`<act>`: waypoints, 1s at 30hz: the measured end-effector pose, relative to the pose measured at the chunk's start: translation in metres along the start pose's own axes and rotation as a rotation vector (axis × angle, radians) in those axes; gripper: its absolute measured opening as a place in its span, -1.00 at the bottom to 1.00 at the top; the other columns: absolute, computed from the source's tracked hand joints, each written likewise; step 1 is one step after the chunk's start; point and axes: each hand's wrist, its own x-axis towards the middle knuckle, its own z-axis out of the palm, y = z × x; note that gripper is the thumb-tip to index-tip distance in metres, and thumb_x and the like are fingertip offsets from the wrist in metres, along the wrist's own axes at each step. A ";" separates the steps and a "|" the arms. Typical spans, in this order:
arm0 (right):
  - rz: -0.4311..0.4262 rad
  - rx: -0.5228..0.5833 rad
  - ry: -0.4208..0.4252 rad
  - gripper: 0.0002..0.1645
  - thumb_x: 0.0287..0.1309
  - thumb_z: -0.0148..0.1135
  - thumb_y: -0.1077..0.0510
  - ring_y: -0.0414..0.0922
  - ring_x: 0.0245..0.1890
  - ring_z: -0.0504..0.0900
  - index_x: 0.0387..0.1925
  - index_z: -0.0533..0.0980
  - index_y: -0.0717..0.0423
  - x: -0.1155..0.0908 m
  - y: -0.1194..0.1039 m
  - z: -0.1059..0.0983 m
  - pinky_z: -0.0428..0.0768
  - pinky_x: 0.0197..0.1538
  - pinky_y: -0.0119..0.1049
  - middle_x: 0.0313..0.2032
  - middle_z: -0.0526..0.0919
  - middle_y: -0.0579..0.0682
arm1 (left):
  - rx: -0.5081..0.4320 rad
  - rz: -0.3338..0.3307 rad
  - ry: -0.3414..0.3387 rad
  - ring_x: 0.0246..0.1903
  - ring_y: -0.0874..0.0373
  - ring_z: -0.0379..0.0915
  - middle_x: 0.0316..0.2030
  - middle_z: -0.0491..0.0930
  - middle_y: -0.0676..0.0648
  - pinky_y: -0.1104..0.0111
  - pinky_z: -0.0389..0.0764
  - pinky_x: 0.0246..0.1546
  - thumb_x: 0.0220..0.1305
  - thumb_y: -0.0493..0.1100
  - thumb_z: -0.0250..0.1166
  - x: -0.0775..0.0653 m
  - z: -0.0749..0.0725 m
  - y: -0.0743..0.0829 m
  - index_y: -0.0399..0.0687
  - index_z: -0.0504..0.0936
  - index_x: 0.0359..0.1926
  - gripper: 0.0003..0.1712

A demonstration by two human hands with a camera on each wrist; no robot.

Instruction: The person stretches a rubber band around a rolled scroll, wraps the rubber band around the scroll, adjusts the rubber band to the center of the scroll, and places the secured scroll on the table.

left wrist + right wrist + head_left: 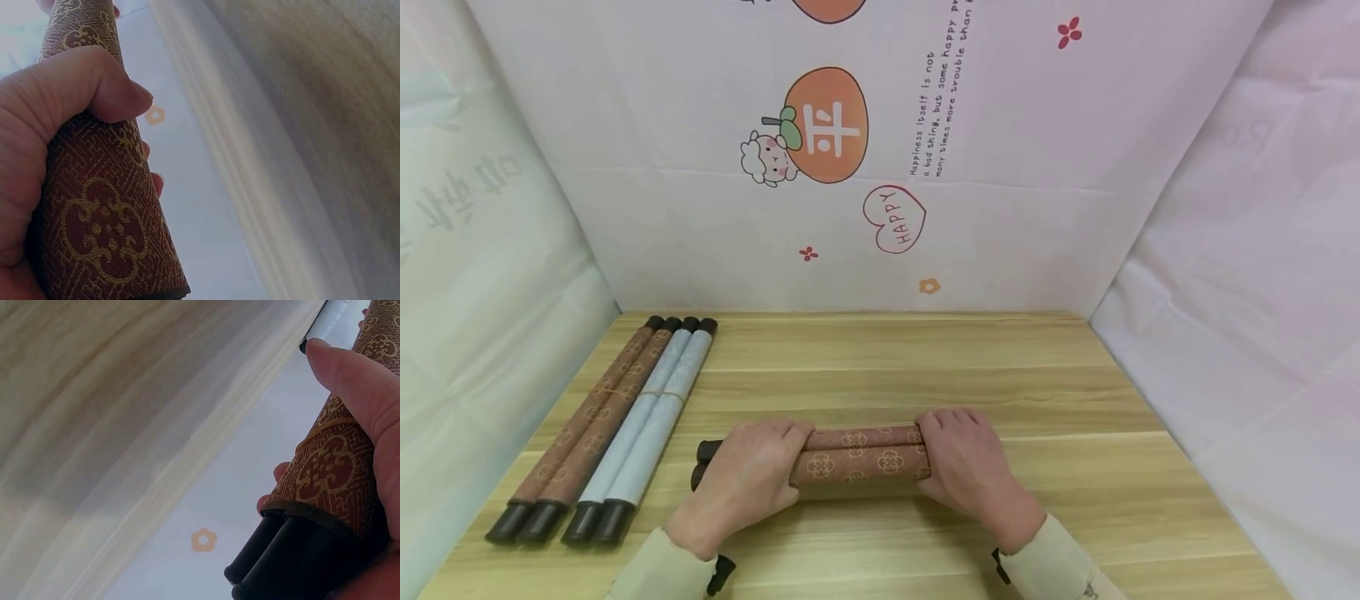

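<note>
Two brown scrolls (861,465) with gold flower patterns lie side by side, crosswise in front of me in the head view. My left hand (747,475) grips them near their left end, where black end knobs (706,452) stick out. Round their right part my right hand (967,462) has its grip, hiding that end in the head view. The right wrist view shows black knobs (294,553) there and a thin band (325,428) around the brown cloth. In the left wrist view, the thumb (122,97) lies across the patterned cloth, with fingertips showing at the far side.
On the left of the wooden table (1000,367) lie two more brown scrolls (598,408) and two pale blue scrolls (651,425), all with black ends and a thin band (647,392) across them. White printed cloth (700,233) stands at the back and both sides.
</note>
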 end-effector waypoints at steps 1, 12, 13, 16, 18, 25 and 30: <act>0.000 -0.002 -0.002 -0.19 -0.37 0.68 -0.23 0.04 -0.11 0.73 -0.09 0.54 0.08 0.000 0.000 0.000 0.64 0.14 0.04 -0.18 0.74 0.03 | -0.002 -0.002 -0.002 -0.23 0.06 0.70 -0.20 0.73 -0.03 0.08 0.71 -0.27 -0.30 -0.08 0.59 0.000 0.000 0.000 -0.05 0.65 0.01 -0.30; -0.024 0.016 0.013 -0.15 -0.34 0.63 -0.41 0.01 -0.09 0.74 -0.07 0.56 -0.02 0.002 -0.005 0.004 0.62 0.16 0.02 -0.19 0.75 -0.04 | -0.038 -0.001 0.001 -0.27 0.07 0.68 -0.24 0.71 -0.01 0.08 0.69 -0.30 -0.30 -0.12 0.54 -0.001 0.003 0.003 -0.03 0.64 -0.03 -0.36; -0.025 0.015 0.016 -0.14 -0.34 0.62 -0.43 0.01 -0.10 0.74 -0.07 0.56 -0.02 0.002 -0.005 0.004 0.62 0.16 0.02 -0.20 0.75 -0.04 | -0.038 -0.003 0.001 -0.27 0.06 0.68 -0.24 0.71 -0.01 0.07 0.69 -0.29 -0.30 -0.12 0.54 -0.001 0.003 0.003 -0.03 0.64 -0.02 -0.36; -0.030 0.013 0.024 -0.14 -0.33 0.61 -0.45 0.01 -0.11 0.74 -0.08 0.56 -0.02 0.002 -0.006 0.003 0.62 0.16 0.02 -0.20 0.74 -0.04 | -0.037 -0.007 -0.001 -0.26 0.06 0.68 -0.24 0.71 -0.01 0.07 0.69 -0.28 -0.29 -0.12 0.53 -0.001 0.002 0.003 -0.04 0.65 -0.01 -0.35; -0.032 0.010 0.023 -0.14 -0.32 0.60 -0.46 0.01 -0.11 0.74 -0.09 0.56 -0.03 0.002 -0.007 0.003 0.63 0.15 0.02 -0.19 0.74 -0.04 | -0.038 -0.006 -0.002 -0.25 0.06 0.68 -0.23 0.71 -0.01 0.08 0.69 -0.27 -0.29 -0.12 0.54 -0.001 0.002 0.004 -0.05 0.65 0.00 -0.34; -0.036 -0.015 0.012 -0.10 -0.32 0.56 -0.51 0.01 -0.11 0.74 -0.05 0.55 -0.06 0.005 -0.013 0.004 0.64 0.11 0.01 -0.19 0.73 -0.05 | -0.037 0.002 0.000 -0.24 0.06 0.69 -0.21 0.73 -0.02 0.08 0.71 -0.27 -0.27 -0.12 0.57 0.001 0.002 0.006 -0.04 0.66 0.02 -0.33; -0.023 -0.019 -0.003 -0.06 -0.32 0.54 -0.57 0.03 -0.10 0.73 -0.03 0.54 -0.07 0.005 -0.016 0.005 0.64 0.10 0.02 -0.19 0.72 -0.04 | -0.033 0.005 0.003 -0.25 0.07 0.69 -0.22 0.72 -0.02 0.09 0.70 -0.28 -0.29 -0.13 0.56 0.002 0.003 0.007 -0.05 0.66 0.01 -0.33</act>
